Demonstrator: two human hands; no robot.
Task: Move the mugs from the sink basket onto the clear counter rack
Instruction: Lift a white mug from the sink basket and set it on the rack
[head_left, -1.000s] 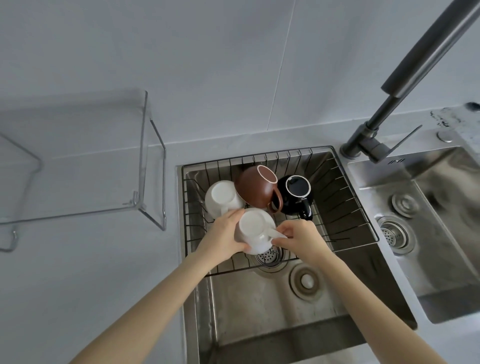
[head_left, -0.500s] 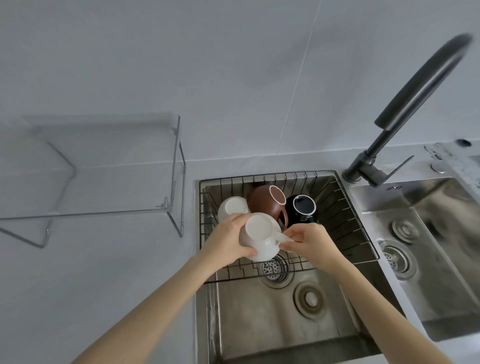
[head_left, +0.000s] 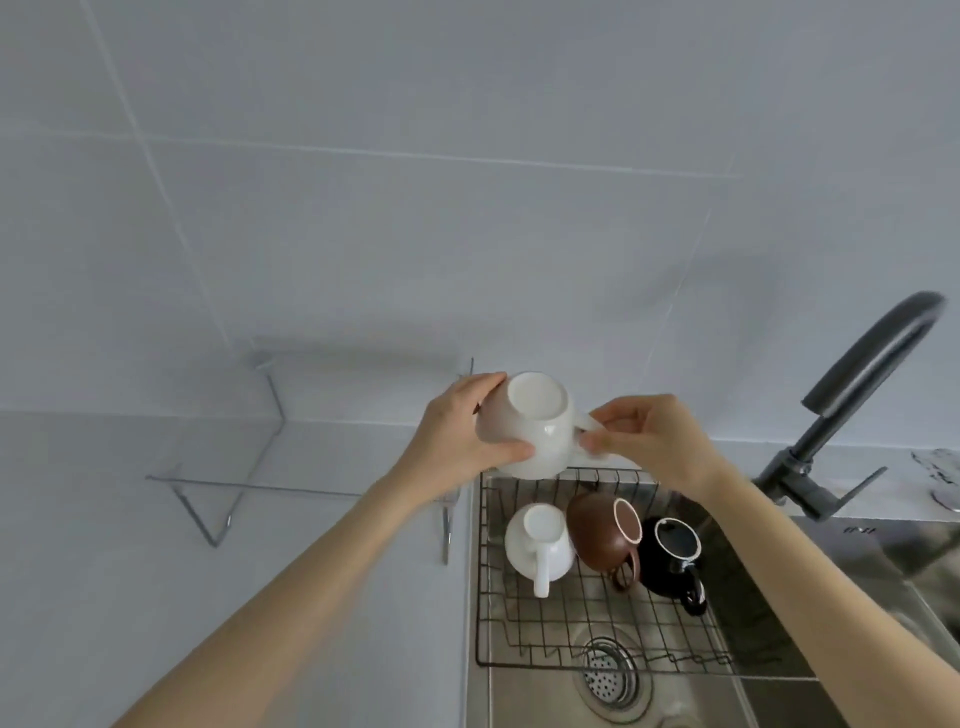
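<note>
Now both hands hold one white mug (head_left: 530, 423) in the air, above the back edge of the basket (head_left: 597, 618) and beside the right end of the rack (head_left: 311, 467). Left hand (head_left: 462, 431) wraps the glossy rounded body, thumb across the front. Right hand (head_left: 649, 436) pinches the handle between thumb and fingertips. Mug is tipped, flat matte base facing the camera.

Materials:
- rack: clear acrylic shelf on bent chrome wire legs, standing on the pale counter (head_left: 130, 571)
- basket: thin dark wire grid, set across the stainless sink (head_left: 524, 696)
- white mug 2 (head_left: 537, 543): glazed, bulbous, base up, handle toward the camera
- brown mug (head_left: 602, 530): matte, on its side, pale rim, touching white mug 2
- black mug (head_left: 672, 558): glossy, white rim line, just right of the brown one
- round perforated strainer (head_left: 605, 670) in the sink floor, under the basket
- dark matte arched tap (head_left: 852, 405) at right
- wall: large pale tiles, thin grout lines

Versus half a second ago: the held mug was low over the basket's front, just above the other mugs; it has come up and back, slightly left, now clear of the basket. Grip is the same on both hands. The three remaining mugs haven't shifted. Camera has tilted up, showing more wall.
</note>
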